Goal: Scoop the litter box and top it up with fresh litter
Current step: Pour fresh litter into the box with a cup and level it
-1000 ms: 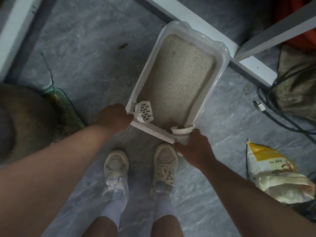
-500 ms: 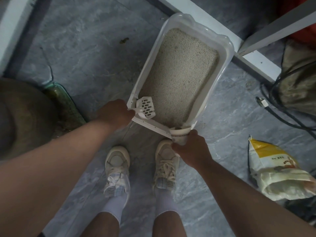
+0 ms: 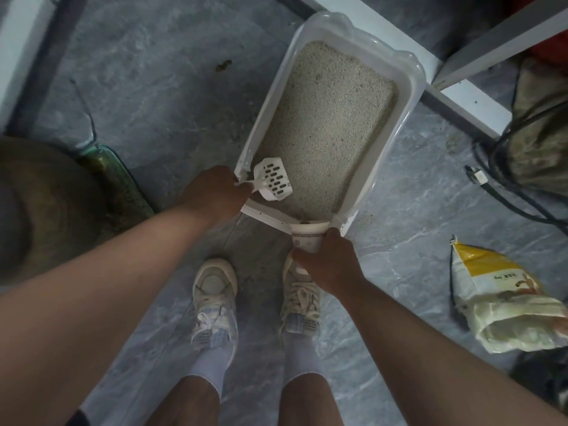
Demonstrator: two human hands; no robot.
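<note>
A white litter box (image 3: 408,96) full of pale grey litter (image 3: 322,127) lies on the floor ahead of my feet. My left hand (image 3: 215,192) grips the handle of a white slotted scoop (image 3: 273,179), whose blade hangs over the box's near left corner. My right hand (image 3: 329,265) is closed around a paper cup (image 3: 307,238) pressed against the box's near rim, its mouth facing the litter. A dark bit shows just inside the cup. An open yellow and cream litter bag (image 3: 504,302) lies on the floor to the right.
My two pale sneakers (image 3: 215,299) stand just below the box. A brown mat (image 3: 46,204) and a green-edged tray (image 3: 120,182) lie at left. Black cables (image 3: 504,192) and a plug trail at right. White frame bars (image 3: 467,103) run behind the box.
The view has shifted slightly. The cup has stayed against the near rim, and the scoop has stayed over the near left corner, with both hands holding as before.
</note>
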